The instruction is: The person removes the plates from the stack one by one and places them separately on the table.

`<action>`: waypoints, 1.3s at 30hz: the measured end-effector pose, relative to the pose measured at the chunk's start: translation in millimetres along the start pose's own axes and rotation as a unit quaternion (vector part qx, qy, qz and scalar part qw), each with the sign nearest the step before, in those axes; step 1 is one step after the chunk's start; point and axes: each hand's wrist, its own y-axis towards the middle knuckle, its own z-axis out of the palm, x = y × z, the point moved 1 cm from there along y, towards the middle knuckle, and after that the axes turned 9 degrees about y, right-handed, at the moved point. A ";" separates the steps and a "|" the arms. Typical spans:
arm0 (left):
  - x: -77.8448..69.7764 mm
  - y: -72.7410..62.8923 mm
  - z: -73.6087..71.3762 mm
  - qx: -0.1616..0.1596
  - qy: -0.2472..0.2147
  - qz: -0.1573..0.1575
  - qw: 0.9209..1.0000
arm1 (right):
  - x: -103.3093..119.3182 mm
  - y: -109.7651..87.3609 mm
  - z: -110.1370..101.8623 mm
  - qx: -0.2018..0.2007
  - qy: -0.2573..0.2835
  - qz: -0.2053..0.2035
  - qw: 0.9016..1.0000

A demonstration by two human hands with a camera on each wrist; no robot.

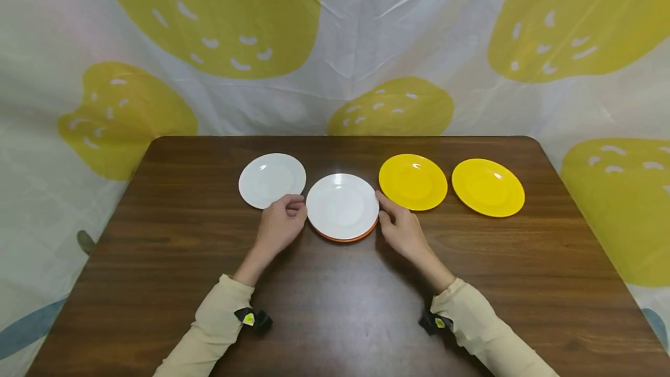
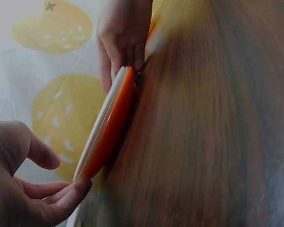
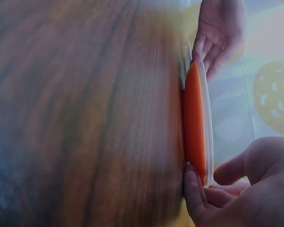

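In the head view, a white plate (image 1: 342, 205) tops a small stack in the middle of the table, with an orange plate (image 1: 344, 239) showing below its front rim. The left hand (image 1: 282, 221) is at the stack's left side. Its fingertips touch the orange rim in the left wrist view, while the thumb (image 2: 45, 153) stands apart from the plates. On the right side, the right hand (image 1: 404, 228) has its fingers at the rim. The right wrist view shows those fingers (image 3: 193, 184) against the orange plate's edge and the thumb (image 3: 229, 171) close beside the white rim.
Another white plate (image 1: 272, 180) lies behind the left hand. Two yellow plates (image 1: 413, 182) (image 1: 488, 188) lie side by side at the right. The brown wooden table (image 1: 335, 307) backs onto a hanging cloth (image 1: 356, 28) printed with yellow fruit.
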 end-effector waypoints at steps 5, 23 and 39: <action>-0.2 -0.5 3.5 0.003 0.001 0.002 1.000 | -0.1 1.0 0.6 0.001 0.001 0.002 1.000; 4.2 0.3 6.6 0.020 -0.098 -0.047 0.994 | 0.1 0.3 -0.3 -0.005 -0.007 -0.016 1.000; 11.0 -0.4 8.3 0.027 -0.189 -0.074 0.979 | -1.2 0.6 0.2 -0.011 -0.022 -0.030 0.999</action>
